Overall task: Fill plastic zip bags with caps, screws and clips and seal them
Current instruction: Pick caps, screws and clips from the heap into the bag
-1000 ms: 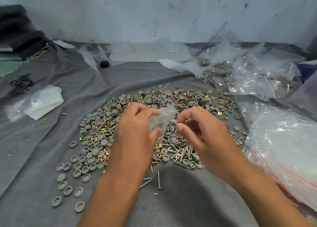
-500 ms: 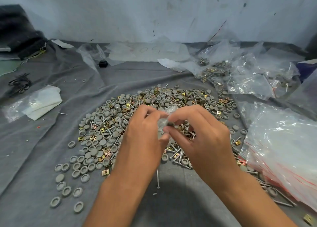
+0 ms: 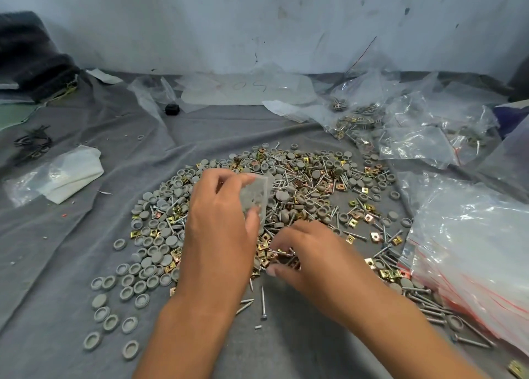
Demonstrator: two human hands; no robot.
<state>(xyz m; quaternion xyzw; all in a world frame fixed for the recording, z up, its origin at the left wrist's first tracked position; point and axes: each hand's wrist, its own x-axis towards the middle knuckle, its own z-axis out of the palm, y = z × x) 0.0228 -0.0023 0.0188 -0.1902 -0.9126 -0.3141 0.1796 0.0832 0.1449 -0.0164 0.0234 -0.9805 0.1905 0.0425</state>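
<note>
**Left hand holds a small bag, right hand picks in the pile**

The left hand (image 3: 220, 215) pinches a small clear plastic zip bag (image 3: 257, 197) between thumb and fingers. The bag stands upright, long side up and down, above the pile. Which end is its mouth is hard to see. A few grey caps show through it.

The right hand (image 3: 307, 252) is low on the pile with fingers curled over gold square clips (image 3: 264, 248) and a silver screw (image 3: 279, 253). Its fingertips are hidden, so I cannot tell if it grips anything.

Round grey plastic caps (image 3: 151, 241) spread left over the grey cloth (image 3: 86, 235). 1 long screw (image 3: 262, 303) lies alone, pointing away. A stack of clear bags with red lines (image 3: 469, 258) is cut off at the right edge.
</note>
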